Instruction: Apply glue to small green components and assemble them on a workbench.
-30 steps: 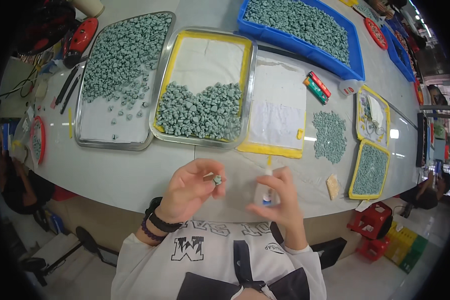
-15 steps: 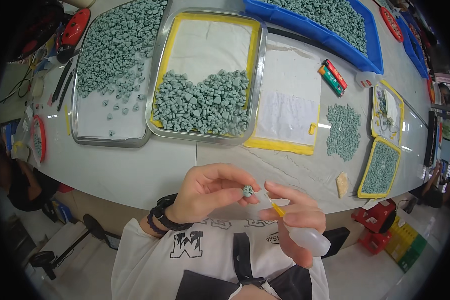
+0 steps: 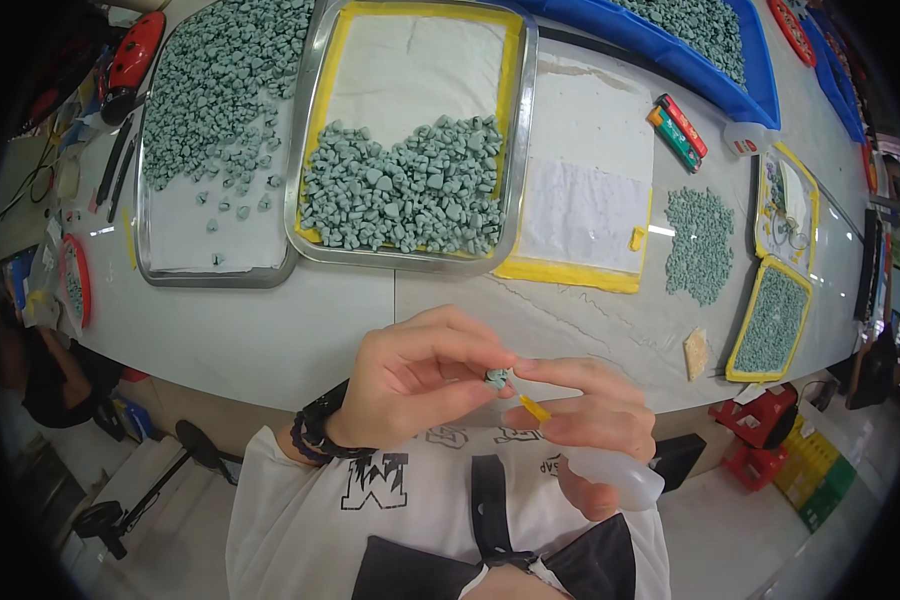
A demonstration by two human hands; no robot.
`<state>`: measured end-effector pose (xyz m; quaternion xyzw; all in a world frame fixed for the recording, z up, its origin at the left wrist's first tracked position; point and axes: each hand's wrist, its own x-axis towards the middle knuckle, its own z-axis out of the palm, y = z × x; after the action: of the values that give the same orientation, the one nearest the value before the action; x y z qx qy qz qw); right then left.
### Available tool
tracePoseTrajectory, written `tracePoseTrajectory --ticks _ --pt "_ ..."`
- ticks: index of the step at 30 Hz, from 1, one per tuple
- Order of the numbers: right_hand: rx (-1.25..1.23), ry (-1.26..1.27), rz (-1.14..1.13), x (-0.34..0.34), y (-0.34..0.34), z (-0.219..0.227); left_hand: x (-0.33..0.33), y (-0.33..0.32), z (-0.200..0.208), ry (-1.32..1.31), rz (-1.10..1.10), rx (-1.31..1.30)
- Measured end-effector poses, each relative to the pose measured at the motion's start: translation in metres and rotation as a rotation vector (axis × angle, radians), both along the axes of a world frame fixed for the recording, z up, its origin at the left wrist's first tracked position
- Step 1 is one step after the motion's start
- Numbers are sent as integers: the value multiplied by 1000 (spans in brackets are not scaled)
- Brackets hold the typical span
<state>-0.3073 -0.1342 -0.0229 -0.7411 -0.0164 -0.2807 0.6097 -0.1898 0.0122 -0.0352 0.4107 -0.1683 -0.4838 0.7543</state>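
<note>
My left hand is closed in a pinch, thumb and fingertips around a small grey-green faceted piece. My right hand grips a translucent white squeeze bottle in its palm. The bottle's yellow nozzle sticks out between the fingers and points up at the piece, just below it. My right index fingertip reaches to the left fingertips, beside the piece; whether it touches the piece I cannot tell.
Beyond my hands lie a yellow-edged metal tray half covered with larger green pieces and a similar tray at left. A blue bin, red and green boxes, a pile of small pieces and a small yellow-rimmed tray stand right.
My right hand has moved left and up, bringing its index fingertip and the nozzle close to the piece. My left hand still pinches the piece in nearly the same place.
</note>
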Motion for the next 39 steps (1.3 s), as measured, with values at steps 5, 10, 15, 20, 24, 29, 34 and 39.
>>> tracePoseTrajectory --ticks 5,10,15,20,24,29,34,39 --pt "10 5 -5 1 0 1 1 -1 1 11 -21 20" --pt "2 13 2 1 -1 2 2 0 0 12 -31 5" --pt "-1 29 7 0 -1 0 2 0 -2 53 -50 -43" --pt "47 44 11 -4 -1 1 2 -1 -1 107 -44 -76" --pt "106 4 46 -3 -2 1 2 -1 -2 111 -55 -84" --pt "-5 37 2 -2 -2 -1 1 -1 -3 76 -63 -56" --pt "-204 173 -106 -14 -17 -9 0 -1 -4 24 -2 110" --pt "-723 507 -163 -26 -44 -47 2 0 -9 2 -61 59"
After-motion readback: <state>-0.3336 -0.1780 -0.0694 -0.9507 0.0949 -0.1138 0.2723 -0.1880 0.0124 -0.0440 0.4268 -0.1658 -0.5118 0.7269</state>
